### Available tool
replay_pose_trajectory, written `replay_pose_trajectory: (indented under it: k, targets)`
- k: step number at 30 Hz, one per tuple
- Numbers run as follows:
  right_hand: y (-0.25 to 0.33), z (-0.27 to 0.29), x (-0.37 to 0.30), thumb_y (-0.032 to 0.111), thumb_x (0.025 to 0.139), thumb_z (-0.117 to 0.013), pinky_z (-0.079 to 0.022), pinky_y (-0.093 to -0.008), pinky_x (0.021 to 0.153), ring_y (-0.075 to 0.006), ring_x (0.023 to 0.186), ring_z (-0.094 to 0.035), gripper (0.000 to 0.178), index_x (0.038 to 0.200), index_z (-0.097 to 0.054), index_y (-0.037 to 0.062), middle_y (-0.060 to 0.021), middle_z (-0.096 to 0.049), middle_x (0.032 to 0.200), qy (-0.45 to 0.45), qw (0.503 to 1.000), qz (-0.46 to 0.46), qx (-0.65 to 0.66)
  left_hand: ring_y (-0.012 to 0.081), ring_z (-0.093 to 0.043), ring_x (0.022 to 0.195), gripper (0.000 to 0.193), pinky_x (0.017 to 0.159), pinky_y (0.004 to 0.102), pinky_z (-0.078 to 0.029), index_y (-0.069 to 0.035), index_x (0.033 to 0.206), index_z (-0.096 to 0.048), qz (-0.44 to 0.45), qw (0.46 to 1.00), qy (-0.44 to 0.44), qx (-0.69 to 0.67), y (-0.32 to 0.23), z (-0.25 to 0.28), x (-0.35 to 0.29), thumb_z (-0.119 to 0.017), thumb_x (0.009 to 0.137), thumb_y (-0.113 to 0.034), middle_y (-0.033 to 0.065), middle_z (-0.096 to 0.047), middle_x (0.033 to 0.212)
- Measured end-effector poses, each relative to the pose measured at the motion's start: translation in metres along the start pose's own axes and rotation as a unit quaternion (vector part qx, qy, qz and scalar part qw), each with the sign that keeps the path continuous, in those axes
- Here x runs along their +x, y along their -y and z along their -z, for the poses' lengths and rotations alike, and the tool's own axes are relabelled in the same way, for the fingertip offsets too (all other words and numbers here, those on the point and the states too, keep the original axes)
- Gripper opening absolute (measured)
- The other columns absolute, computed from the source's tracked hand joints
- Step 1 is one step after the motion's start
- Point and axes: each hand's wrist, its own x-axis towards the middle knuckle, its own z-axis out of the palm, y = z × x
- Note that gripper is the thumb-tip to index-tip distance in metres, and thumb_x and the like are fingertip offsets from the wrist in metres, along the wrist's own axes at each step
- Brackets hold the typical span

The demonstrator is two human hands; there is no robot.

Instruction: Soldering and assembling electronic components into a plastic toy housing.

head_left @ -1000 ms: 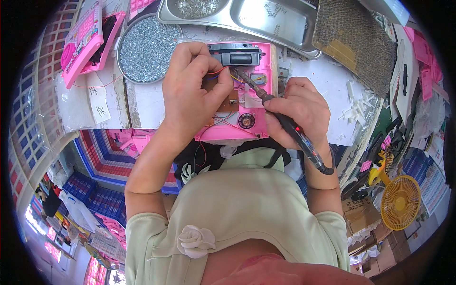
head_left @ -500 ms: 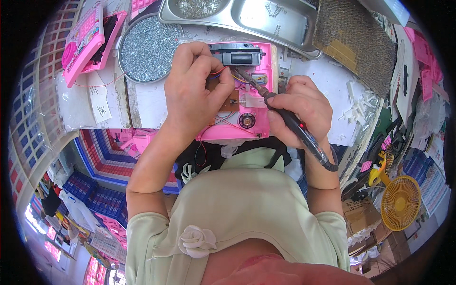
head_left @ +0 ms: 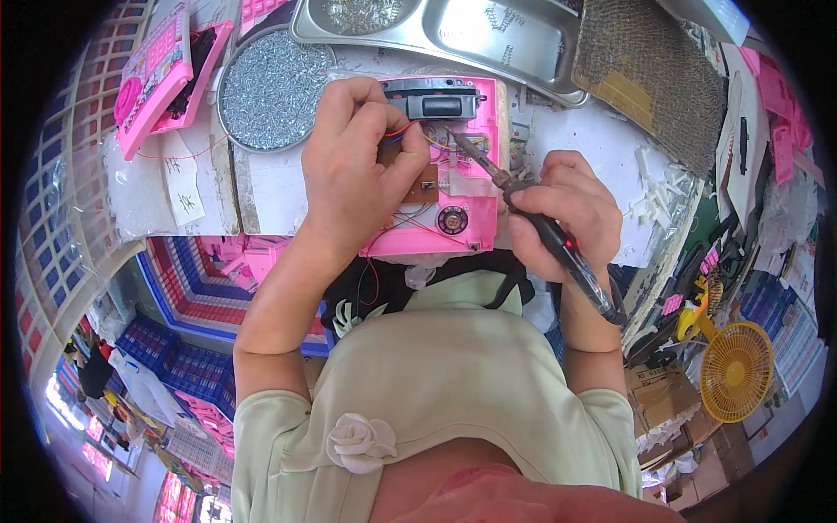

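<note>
A pink plastic housing (head_left: pixel 482 228) lies in front of me, with a black drawer-like part (head_left: pixel 440 106) along its far side. Inside it are a brown circuit board (head_left: pixel 425 186), a round speaker-like part (head_left: pixel 452 220) and loose thin wires. My left hand (head_left: pixel 362 157) is over the housing's left part, thumb and forefinger pinching thin coloured wires (head_left: pixel 403 132). My right hand (head_left: pixel 567 213) grips the black handle of a soldering iron (head_left: pixel 558 240), which has a small red light. The iron's tip points to the far left, near the wires and just short of the pinched fingers.
A round tray (head_left: pixel 275 87) full of small screws stands at the far left, beside an opened pink toy (head_left: pixel 161 83). A metal compartment tray (head_left: pixel 506 39) with springs lies at the back, next to brown corrugated cardboard (head_left: pixel 654 83). White plastic pieces (head_left: pixel 652 187) lie right.
My right hand has drawn the soldering iron a little to the right, and its tip has come away from the pinched wires. My left hand stays in place.
</note>
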Motion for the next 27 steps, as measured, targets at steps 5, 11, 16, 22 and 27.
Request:
replay_pose_trajectory:
  k: [5, 11, 16, 22, 27]
  targets:
    - [0.001, 0.005, -0.002, 0.001, 0.068, -0.080, -0.050, -0.0362, 0.062, -0.0234, 0.050, -0.050, 0.026, 0.091, -0.068, 0.0031, -0.0054, -0.059, 0.063, -0.022, 1.000, 0.012, -0.005, 0.0205, -0.060, 0.081, 0.014, 0.068, 0.0304, -0.051, 0.001, 0.083, -0.066, 0.019, 1.000, -0.001, -0.008, -0.001, 0.000, -0.001, -0.077, 0.074, 0.001, 0.0100, -0.059, 0.095]
    - [0.000, 0.011, -0.005, 0.000, 0.070, -0.079, -0.047, -0.0347, 0.060, -0.0222, 0.050, -0.048, 0.028, 0.095, -0.067, 0.0020, -0.0046, -0.057, 0.062, -0.018, 1.000, 0.009, 0.005, 0.0248, -0.061, 0.079, 0.017, 0.066, 0.0355, -0.054, -0.001, 0.081, -0.065, 0.019, 1.000, 0.000, -0.002, -0.001, 0.000, -0.001, -0.079, 0.073, -0.002, 0.0105, -0.056, 0.096]
    - [0.000, 0.015, -0.005, -0.002, 0.070, -0.077, -0.047, -0.0350, 0.060, -0.0214, 0.050, -0.047, 0.028, 0.096, -0.067, 0.0011, -0.0048, -0.056, 0.063, -0.023, 1.000, 0.010, -0.002, 0.0251, -0.061, 0.080, 0.019, 0.066, 0.0354, -0.054, -0.001, 0.083, -0.065, 0.001, 1.000, -0.001, 0.020, 0.000, 0.001, -0.001, -0.080, 0.072, -0.003, 0.0106, -0.056, 0.096]
    - [-0.003, 0.031, -0.009, -0.001, 0.072, -0.076, -0.048, -0.0368, 0.061, -0.0227, 0.052, -0.049, 0.026, 0.096, -0.066, -0.0013, -0.0078, -0.059, 0.065, -0.057, 0.998, 0.020, -0.021, 0.0260, -0.061, 0.081, 0.029, 0.065, 0.0375, -0.052, -0.004, 0.092, -0.066, -0.035, 0.997, 0.060, -0.017, -0.027, 0.016, -0.006, -0.083, 0.069, -0.006, 0.0099, -0.057, 0.106]
    - [0.001, 0.043, -0.016, 0.003, 0.077, -0.074, -0.050, -0.0452, 0.070, -0.0253, 0.062, -0.054, 0.025, 0.097, -0.062, -0.0047, -0.0127, -0.061, 0.073, -0.036, 0.999, -0.004, -0.032, 0.0227, -0.057, 0.095, 0.021, 0.089, 0.0428, -0.040, -0.014, 0.089, -0.069, -0.186, 0.955, 0.215, 0.080, -0.035, 0.009, 0.015, -0.080, 0.071, -0.015, 0.0023, -0.059, 0.105]
